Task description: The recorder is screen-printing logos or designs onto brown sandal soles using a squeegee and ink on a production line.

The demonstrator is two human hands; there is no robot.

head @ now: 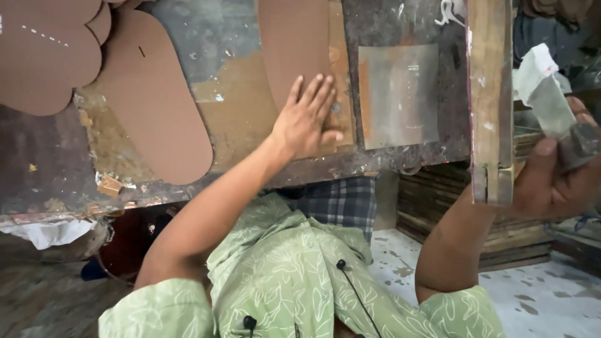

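1. the left hand (307,119) lies flat and open, fingers spread, on a brown oblong board piece (294,50) that rests on the worn tabletop (250,131). it grasps nothing; it only presses the piece down near its lower end.
2. the right hand (551,181) is clenched around a dark tool handle (582,144) with a pale, smeared scraper-like blade (541,87) pointing up. it is held off the right edge of the tabletop, behind a wooden post (491,100).
3. a second brown oblong piece (153,100) lies well to the left of the pressed one, and a stack of rounded brown pieces (44,56) sits at the far left corner. a grey metal sheet (399,94) lies just beside the pressed piece, on its right.
4. to do this step well, i think the left palm should keep an even pressure, so the piece does not slide on the rough surface.
5. the blade looks coated with something pale; it seems better to bring it around the post carefully and to keep the left fingers away from its path.
6. below the tabletop, a green patterned garment (282,275) covers the person's lap.
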